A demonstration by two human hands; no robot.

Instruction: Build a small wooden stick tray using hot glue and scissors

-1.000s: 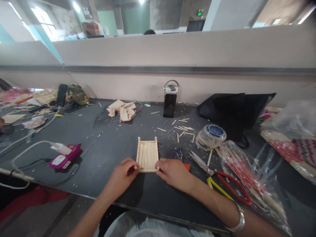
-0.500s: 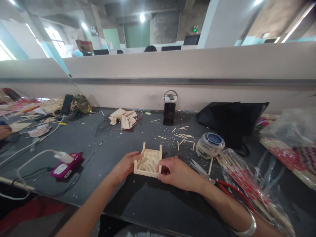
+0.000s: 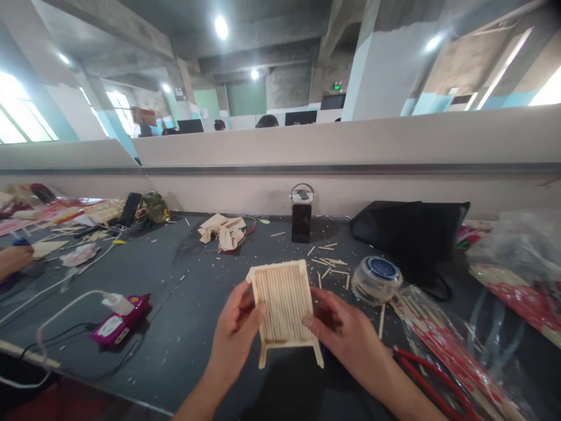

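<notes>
Between my two hands is a small frame of wooden sticks (image 3: pixel 284 301), raised above the dark table and tilted so its slatted panel faces me. Two short legs stick out at its lower end. My left hand (image 3: pixel 239 318) grips its left edge, thumb on the slats and fingers behind. On the right edge, my right hand (image 3: pixel 335 321) holds it the same way, its thumb tip on the panel's border. The fingers behind the panel are partly hidden.
Beyond lie cut stick pieces (image 3: pixel 331 263) and a black phone (image 3: pixel 301 223). A blue-lidded jar (image 3: pixel 377 280), red-handled tool (image 3: pixel 433 380) and bagged sticks (image 3: pixel 456 345) are at right. At left are a purple power strip (image 3: pixel 120 320) and another person's hand (image 3: pixel 15 260).
Both hands have lifted the stick frame and turned it over, so its legs now point down toward me. The camera view has tilted upward.
</notes>
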